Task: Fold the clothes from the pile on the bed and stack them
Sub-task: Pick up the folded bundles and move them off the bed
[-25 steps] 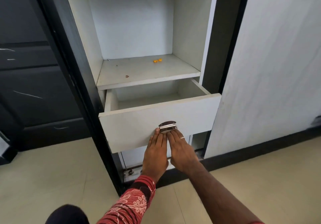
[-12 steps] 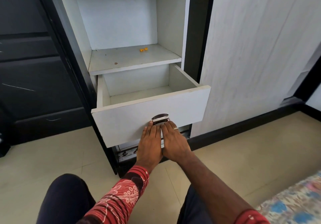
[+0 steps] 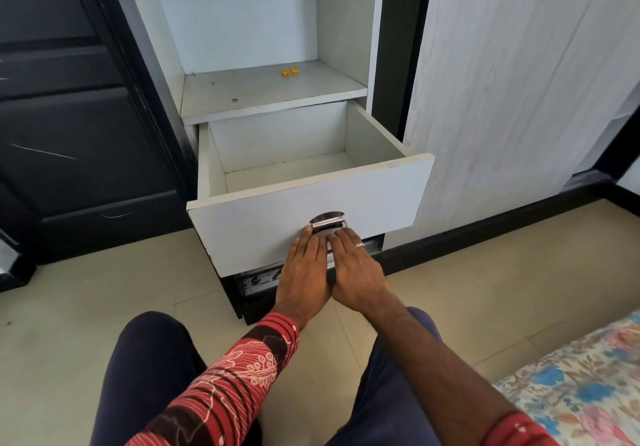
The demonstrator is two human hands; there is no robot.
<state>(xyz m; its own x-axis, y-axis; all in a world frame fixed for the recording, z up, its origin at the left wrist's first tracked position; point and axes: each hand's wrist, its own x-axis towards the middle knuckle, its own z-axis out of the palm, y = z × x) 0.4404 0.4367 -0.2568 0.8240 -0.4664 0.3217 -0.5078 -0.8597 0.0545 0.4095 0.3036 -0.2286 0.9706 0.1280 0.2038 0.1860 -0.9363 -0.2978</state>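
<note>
No pile of clothes is in view. My left hand [image 3: 304, 269] and my right hand [image 3: 356, 269] lie side by side on the front of a white drawer [image 3: 263, 227]. Their fingertips are hooked at its chrome handle [image 3: 327, 221]. The drawer is pulled well out of the white wardrobe and its inside is bare. My left arm wears a red patterned sleeve; my right forearm is bare. A corner of the bed with a floral sheet [image 3: 581, 386] shows at the lower right.
Above the drawer, a white shelf [image 3: 270, 94] holds two small yellow bits [image 3: 290, 72]. A pale wardrobe door [image 3: 512, 92] stands open on the right and a dark panelled door [image 3: 69, 116] on the left. My knees in dark trousers are over the beige tiled floor.
The drawer has slid further out with both hands at its handle. The view has backed away and tilted down, bringing my knees and the bed corner into sight.
</note>
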